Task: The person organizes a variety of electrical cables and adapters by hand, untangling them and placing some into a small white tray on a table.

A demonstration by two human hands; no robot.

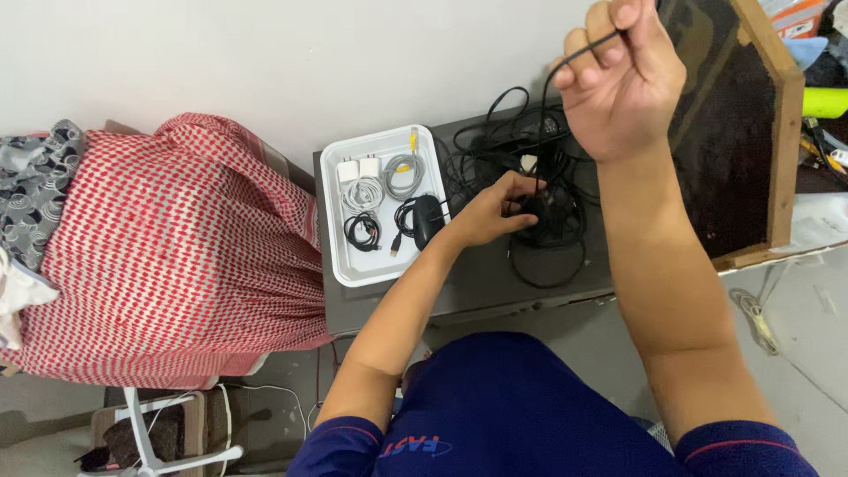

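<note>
Grey metal table point(481, 281) against a plain white wall. Right hand point(618, 75), raised, pinches a thin black cable point(546, 97); below it, left hand point(490, 212) grips the tangled cable pile point(552, 216). Left of that: white plastic tray point(340, 265); red-checked cloth point(177, 247).

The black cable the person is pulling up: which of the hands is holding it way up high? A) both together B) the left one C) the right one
C: the right hand pinches the black cable high up, while the left hand stays down on the tangled cable pile.
</note>
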